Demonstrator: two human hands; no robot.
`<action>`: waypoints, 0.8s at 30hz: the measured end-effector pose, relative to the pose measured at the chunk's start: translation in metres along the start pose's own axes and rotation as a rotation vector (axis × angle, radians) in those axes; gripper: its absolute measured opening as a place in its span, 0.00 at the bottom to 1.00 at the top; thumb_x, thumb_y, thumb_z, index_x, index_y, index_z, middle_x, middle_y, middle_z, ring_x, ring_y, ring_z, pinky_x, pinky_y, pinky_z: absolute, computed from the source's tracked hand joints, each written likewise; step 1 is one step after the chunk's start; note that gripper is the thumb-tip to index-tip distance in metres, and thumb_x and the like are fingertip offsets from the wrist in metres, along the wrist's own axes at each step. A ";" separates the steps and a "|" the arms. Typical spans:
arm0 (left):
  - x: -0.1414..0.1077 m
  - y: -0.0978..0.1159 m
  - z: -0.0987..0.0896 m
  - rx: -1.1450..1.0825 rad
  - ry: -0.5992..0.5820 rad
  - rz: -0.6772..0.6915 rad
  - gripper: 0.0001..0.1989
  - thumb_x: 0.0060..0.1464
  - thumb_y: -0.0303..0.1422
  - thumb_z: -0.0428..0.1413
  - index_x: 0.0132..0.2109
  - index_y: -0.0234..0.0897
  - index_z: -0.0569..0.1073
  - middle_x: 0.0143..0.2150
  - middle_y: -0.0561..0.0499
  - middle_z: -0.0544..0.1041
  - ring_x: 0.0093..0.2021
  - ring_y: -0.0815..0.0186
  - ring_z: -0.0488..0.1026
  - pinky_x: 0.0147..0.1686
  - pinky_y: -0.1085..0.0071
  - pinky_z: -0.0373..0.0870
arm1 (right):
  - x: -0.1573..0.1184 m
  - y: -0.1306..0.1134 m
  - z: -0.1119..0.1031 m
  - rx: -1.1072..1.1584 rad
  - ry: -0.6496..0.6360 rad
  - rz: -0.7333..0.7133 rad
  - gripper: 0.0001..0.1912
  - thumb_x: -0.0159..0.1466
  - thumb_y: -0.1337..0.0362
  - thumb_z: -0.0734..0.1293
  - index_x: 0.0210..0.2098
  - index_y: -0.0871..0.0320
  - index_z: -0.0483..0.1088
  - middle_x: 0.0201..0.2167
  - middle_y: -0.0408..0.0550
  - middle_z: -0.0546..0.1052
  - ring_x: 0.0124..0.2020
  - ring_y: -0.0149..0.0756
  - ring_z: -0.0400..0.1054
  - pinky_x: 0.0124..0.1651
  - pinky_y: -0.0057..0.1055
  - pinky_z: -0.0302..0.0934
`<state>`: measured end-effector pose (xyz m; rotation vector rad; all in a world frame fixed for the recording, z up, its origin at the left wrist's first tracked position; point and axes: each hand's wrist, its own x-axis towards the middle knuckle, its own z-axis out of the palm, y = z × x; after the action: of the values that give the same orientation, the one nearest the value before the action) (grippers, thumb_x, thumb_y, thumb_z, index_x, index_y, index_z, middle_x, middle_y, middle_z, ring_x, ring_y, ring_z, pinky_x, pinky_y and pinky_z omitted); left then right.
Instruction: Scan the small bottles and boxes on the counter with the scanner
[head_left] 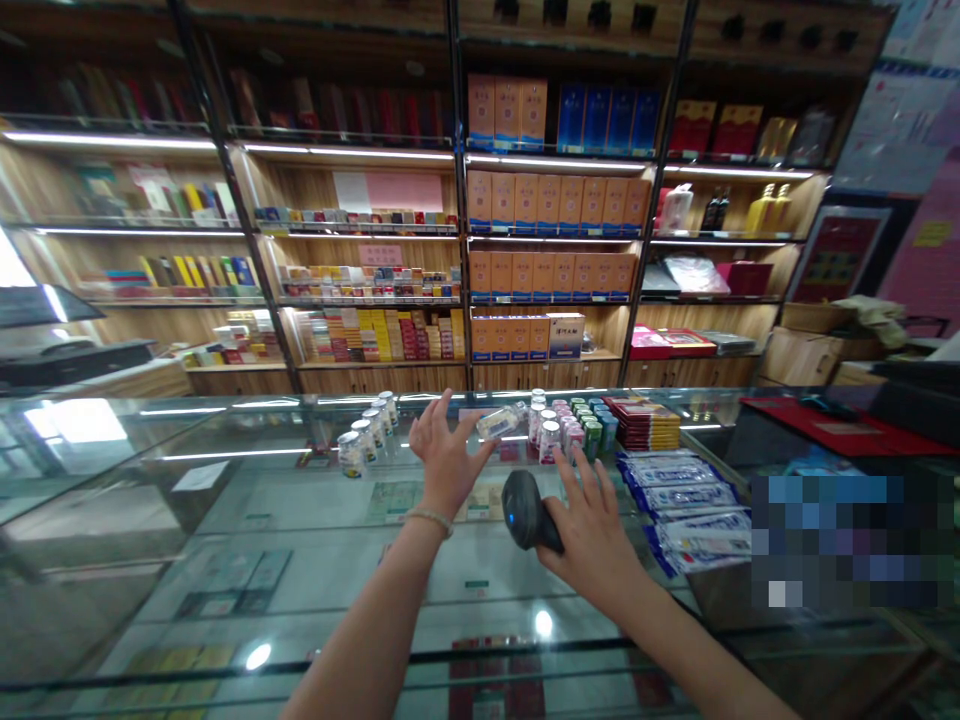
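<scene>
The back wall is filled by wooden shelving [540, 374], where four blue boxes [608, 118] are lined up on an upper shelf. Below it, one glass counter [300, 515] is spread across the view. Two hands are held over it. The left hand [448, 450] is opened with fingers spread; whether the one tilted bottle [498, 421] beside its thumb and index finger is gripped cannot be told. One black scanner [523, 510] is clasped by its handle in the right hand [592, 530], whose fingers are extended. Five white-capped bottles [364, 438] are lined up at left.
</scene>
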<state>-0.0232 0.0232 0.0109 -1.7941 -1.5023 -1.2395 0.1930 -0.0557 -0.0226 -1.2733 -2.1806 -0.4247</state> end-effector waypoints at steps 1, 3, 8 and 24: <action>0.000 0.000 0.000 0.002 -0.001 0.001 0.19 0.52 0.41 0.65 0.51 0.49 0.78 0.71 0.44 0.59 0.69 0.46 0.56 0.67 0.43 0.50 | -0.001 -0.001 0.001 0.001 -0.009 -0.003 0.16 0.53 0.55 0.75 0.37 0.57 0.75 0.73 0.59 0.50 0.74 0.58 0.35 0.72 0.60 0.34; 0.000 0.000 0.000 0.005 -0.005 0.003 0.19 0.52 0.41 0.65 0.51 0.49 0.78 0.71 0.44 0.58 0.69 0.46 0.55 0.67 0.43 0.50 | -0.002 -0.002 0.002 0.002 -0.031 -0.007 0.16 0.53 0.55 0.75 0.37 0.57 0.75 0.74 0.60 0.49 0.74 0.59 0.35 0.71 0.61 0.34; 0.000 0.000 0.000 0.006 -0.008 0.005 0.18 0.52 0.41 0.65 0.51 0.48 0.78 0.71 0.44 0.58 0.70 0.46 0.55 0.66 0.43 0.50 | -0.004 -0.004 0.001 0.004 -0.100 -0.028 0.17 0.54 0.55 0.75 0.38 0.58 0.74 0.74 0.60 0.46 0.74 0.60 0.36 0.71 0.61 0.32; 0.000 0.002 -0.002 -0.005 -0.033 -0.006 0.19 0.51 0.41 0.65 0.51 0.48 0.78 0.71 0.43 0.59 0.70 0.46 0.55 0.67 0.42 0.50 | -0.011 -0.002 -0.007 0.089 -0.256 -0.105 0.24 0.61 0.48 0.69 0.49 0.59 0.71 0.75 0.62 0.42 0.75 0.59 0.29 0.71 0.65 0.31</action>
<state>-0.0216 0.0211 0.0124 -1.8229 -1.5250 -1.2227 0.1973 -0.0679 -0.0234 -1.2247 -2.4585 -0.2108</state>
